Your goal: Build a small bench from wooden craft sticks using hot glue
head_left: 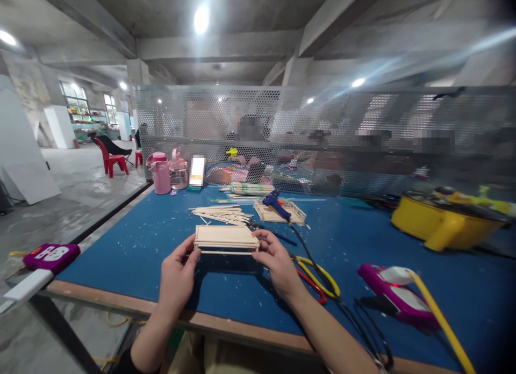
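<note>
Stick frame (226, 237): pale wood, at the centre of the frame, held nearly level, its shadow on the blue table (129, 250) beneath.
Left hand (177, 277): I see thumb and fingers pinching the frame's left end.
Right hand (278, 262): gripping the right end likewise, thumb low, fingers above.
Grip: from my end, I judge a light, even pinch at both ends best; if the hands twist against each other, thin sticks could snap or joints let go. I would keep pressure off the lower rail (226, 252), which looks easiest to bend.
Glue gun (275, 204): above and right of centre, lying across a second stick frame (266, 214); I would treat its tip as hot.
Yellow pot (411, 215): right side, filled to the rim with things too blurred for me to name.
Pink jug (162, 176): left of upper centre, lid on, contents hidden.
Clear bottle (179, 175): just right of the jug; I cannot make out what it holds.
Wrapped packet (252, 189): above centre, green-printed, perhaps holding sticks.
</note>
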Action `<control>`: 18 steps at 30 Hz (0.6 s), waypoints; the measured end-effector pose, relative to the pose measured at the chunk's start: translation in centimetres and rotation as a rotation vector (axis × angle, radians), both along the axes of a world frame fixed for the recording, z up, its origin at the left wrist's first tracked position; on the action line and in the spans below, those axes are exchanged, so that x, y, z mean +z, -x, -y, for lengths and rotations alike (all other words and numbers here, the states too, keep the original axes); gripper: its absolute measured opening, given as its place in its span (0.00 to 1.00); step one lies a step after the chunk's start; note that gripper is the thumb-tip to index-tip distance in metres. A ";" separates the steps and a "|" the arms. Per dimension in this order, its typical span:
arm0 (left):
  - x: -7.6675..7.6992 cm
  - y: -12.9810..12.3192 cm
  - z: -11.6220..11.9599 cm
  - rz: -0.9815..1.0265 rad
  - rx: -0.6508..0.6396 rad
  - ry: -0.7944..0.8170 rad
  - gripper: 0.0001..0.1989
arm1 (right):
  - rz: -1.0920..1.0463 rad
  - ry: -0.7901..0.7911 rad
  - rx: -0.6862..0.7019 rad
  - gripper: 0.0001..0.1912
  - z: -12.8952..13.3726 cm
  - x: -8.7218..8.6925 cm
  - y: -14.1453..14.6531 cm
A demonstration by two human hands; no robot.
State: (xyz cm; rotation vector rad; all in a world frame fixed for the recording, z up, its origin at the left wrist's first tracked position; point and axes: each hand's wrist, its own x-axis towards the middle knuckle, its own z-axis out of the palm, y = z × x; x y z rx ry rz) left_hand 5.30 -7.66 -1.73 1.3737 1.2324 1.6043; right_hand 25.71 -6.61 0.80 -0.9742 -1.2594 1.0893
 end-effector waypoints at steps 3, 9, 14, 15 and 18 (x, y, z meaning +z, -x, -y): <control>0.0 -0.1 0.0 0.004 -0.013 0.006 0.21 | 0.000 0.002 -0.002 0.18 -0.1 -0.1 -0.1; -0.1 -0.1 -0.1 0.044 -0.018 0.012 0.21 | 0.007 -0.011 -0.006 0.18 -0.1 -0.2 0.0; 0.0 -0.2 0.0 0.040 -0.017 0.010 0.21 | 0.018 -0.013 -0.012 0.17 0.0 0.0 0.1; 0.0 -0.2 0.0 0.038 -0.014 0.012 0.20 | 0.015 -0.015 -0.014 0.18 0.0 0.0 0.1; 0.0 -0.2 -0.1 0.037 -0.008 0.023 0.21 | 0.002 -0.017 -0.013 0.18 -0.1 -0.1 0.0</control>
